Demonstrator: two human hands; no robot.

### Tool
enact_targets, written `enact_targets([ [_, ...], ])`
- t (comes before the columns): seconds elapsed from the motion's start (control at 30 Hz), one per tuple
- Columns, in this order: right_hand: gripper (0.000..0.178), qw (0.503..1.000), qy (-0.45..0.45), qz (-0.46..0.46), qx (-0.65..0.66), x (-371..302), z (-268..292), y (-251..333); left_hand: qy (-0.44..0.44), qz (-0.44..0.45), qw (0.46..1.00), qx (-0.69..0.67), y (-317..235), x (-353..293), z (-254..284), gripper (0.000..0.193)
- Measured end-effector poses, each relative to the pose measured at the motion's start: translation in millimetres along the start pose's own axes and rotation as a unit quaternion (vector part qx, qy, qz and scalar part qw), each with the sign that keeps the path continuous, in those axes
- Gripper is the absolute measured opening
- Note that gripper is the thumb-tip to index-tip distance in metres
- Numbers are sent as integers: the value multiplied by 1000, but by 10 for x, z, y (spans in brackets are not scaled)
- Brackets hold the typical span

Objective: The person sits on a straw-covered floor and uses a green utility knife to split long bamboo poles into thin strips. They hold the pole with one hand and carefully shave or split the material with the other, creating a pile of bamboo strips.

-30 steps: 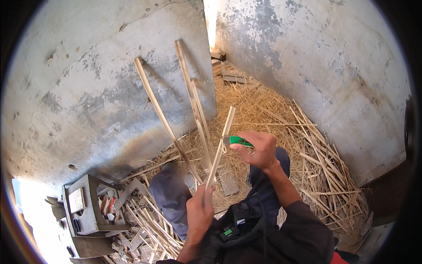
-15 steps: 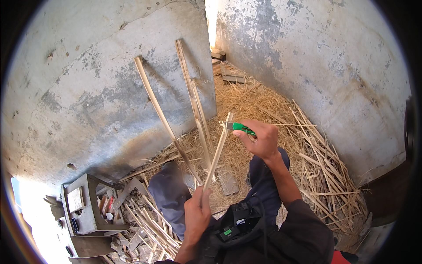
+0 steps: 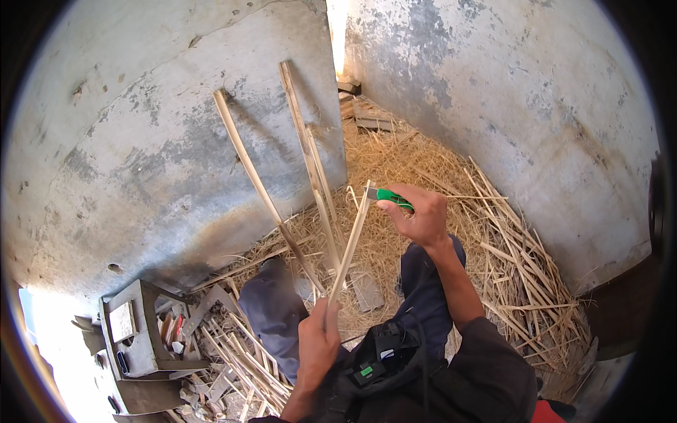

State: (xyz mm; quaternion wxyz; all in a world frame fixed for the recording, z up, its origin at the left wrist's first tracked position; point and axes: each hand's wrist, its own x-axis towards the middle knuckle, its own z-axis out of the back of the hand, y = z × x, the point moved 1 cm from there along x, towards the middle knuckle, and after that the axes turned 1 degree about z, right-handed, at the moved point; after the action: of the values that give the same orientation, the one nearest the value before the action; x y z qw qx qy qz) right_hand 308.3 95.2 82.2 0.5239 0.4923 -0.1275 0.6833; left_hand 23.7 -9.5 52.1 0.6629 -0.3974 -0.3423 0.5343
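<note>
My left hand point(image 3: 319, 338) is closed round the lower end of a pale split-bamboo strip point(image 3: 350, 244), which slants up and away between my knees. A green-handled utility knife point(image 3: 394, 199) is gripped in my right hand point(image 3: 422, 216), its blade meeting the strip close to the top end. Beside that end a thin curled shaving point(image 3: 350, 192) hangs on the left. How deep the blade sits in the strip cannot be made out.
Long strips point(image 3: 248, 166) lean on the left wall point(image 3: 162, 120). Shavings point(image 3: 395, 158) cover the floor. A heap of cut strips point(image 3: 529, 275) lies along the right wall, more strips point(image 3: 243, 359) at lower left by a worn wooden box point(image 3: 135, 356) holding odds and ends.
My right hand and the knife have shifted slightly up and right, closer to the strip's tip. The curled shaving now stands out farther left. My left hand keeps its grip.
</note>
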Motion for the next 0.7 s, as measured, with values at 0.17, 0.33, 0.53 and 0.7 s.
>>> enact_targets([
  [0.17, 49, 974, -9, -200, -110, 12, 21, -630, 15, 25, 1000, 12, 30, -124, 51, 17],
  [0.33, 55, 917, 103, -327, -205, 78, 397, -1325, 25, 75, 996, -31, 320, -251, 159, 21],
  [0.53, 101, 911, 300, -239, -148, -306, 210, -1207, -1, 113, 977, -179, 372, -6, 214, 29],
  [0.7, 96, 955, 232, -184, -32, -395, 28, -924, 35, 147, 963, -225, 181, 127, 286, 34],
])
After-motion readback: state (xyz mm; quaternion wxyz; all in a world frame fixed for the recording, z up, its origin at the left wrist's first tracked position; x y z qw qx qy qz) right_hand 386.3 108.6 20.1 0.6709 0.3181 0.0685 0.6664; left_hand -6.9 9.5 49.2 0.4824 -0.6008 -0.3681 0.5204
